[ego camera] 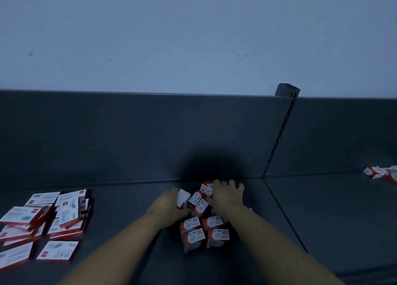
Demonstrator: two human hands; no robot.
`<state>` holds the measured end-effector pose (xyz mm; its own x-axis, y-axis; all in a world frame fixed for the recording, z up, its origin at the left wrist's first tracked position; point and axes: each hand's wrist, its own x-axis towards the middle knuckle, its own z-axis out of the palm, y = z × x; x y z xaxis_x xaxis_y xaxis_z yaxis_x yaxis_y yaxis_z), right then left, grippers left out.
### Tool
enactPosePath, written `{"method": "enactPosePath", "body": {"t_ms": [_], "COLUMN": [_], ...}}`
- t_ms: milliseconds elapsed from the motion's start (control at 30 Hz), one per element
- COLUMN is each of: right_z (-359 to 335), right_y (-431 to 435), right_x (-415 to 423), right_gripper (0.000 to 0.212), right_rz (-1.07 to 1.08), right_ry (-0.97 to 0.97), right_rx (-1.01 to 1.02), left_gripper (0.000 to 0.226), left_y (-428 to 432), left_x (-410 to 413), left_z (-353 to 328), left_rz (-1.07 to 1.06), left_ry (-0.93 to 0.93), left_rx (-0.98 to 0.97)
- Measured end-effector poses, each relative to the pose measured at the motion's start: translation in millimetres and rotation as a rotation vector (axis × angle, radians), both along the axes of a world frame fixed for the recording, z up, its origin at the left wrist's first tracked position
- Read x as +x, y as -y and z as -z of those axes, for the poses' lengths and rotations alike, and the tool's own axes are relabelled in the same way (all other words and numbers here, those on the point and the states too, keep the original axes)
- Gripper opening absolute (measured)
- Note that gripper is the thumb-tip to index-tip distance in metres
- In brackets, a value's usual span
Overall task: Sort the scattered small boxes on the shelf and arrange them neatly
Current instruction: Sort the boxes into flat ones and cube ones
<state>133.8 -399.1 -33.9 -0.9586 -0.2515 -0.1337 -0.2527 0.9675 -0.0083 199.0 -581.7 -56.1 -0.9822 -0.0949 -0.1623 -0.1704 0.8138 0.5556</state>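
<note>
While squaring the small boxes (198, 205) between the hands, gripping a white-sided box (183, 196) in the left hand (168, 204) and curling the right hand (227, 196) round a tilted box (206, 189), probably best turning each label-up against the tidy pairs (193, 236) nearer the wrists. Minding the back panel (129, 138) just beyond both hands; leaving flat packs (43, 218) well left of the left hand, stray boxes (382, 174) far right of the right.

- Small red-and-white cardboard boxes (194, 238), middle cluster: eight that I can count; the arms may hide more.
- Flat, wider red-and-white cardboard packs (57, 250) on the left: at least eight, stacked too loosely for an exact count.
- Red-and-white boxes at the right edge (374, 172): two or three, cut off.
- Bare hands: two, the left hand (166, 205) and the right hand (227, 195).
- Dark grey shelf bays (129, 209): two.
- Slotted upright post (279, 134): one.
</note>
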Motion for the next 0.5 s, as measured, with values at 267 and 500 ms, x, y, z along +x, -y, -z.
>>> {"method": "enactPosePath", "body": {"t_ms": [267,500], "right_z": [-12,-27], "right_y": [-10,-32], "right_x": [2,2], "right_gripper": [0.066,0.064], "right_rz": [-0.055,-0.038], "right_ry": [0.065,-0.022], "right_rx": [-0.076,-0.206], "left_gripper": [0.06,0.061], "left_y": [13,11], "left_x": [-1,-9], "left_z": [-14,-34], "left_rz": [-0.026,-0.034], "left_ry": [0.05,-0.087], "left_rx": [0.161,0.031]}}
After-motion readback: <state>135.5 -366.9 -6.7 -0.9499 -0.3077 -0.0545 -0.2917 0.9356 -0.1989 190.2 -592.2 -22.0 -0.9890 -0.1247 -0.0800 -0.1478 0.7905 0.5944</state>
